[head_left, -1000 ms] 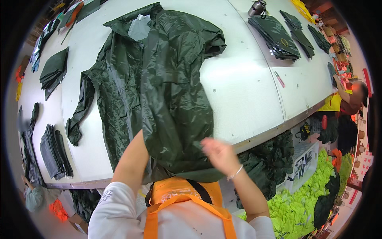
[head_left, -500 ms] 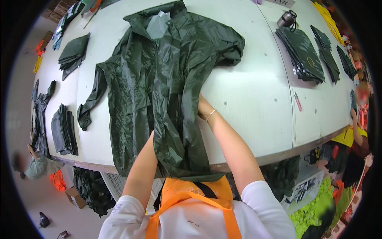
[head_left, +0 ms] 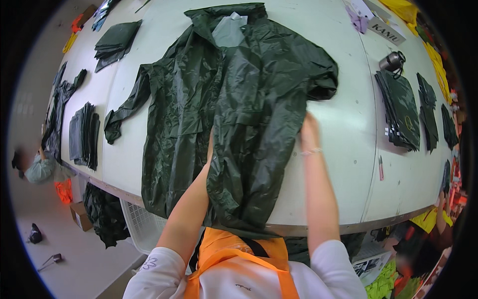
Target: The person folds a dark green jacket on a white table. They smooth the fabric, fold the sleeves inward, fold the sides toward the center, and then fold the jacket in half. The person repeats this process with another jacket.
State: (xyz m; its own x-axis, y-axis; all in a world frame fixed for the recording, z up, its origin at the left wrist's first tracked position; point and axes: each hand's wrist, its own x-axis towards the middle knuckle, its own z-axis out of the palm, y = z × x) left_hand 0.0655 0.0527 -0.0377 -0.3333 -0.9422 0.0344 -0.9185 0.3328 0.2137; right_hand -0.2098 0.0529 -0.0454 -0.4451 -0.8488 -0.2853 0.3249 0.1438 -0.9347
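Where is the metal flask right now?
In the head view, the metal flask is at the upper right on the white table, right of the spread dark green jacket, just beyond a stack of folded dark garments.

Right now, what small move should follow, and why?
Perhaps slide the left hand, hidden under the front flap of the jacket, toward the right sleeve: it looks short while the left sleeve lies extended, and the right hand is at the jacket's side.
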